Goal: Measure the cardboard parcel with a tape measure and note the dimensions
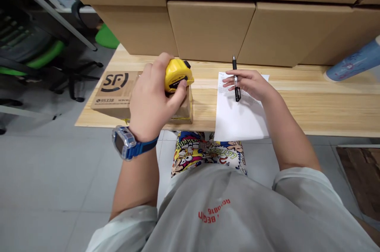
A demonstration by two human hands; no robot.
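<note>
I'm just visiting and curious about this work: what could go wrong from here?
The paper overhangs the table, so a bump might slide it off. The pen looks lightly held by the right hand and could slip. The tape measure, in the left hand, might drop if the grip loosens.

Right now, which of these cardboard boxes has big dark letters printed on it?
The SF box beneath the left hand, which holds the yellow tape measure; the stacked boxes behind it show plain faces.
</note>
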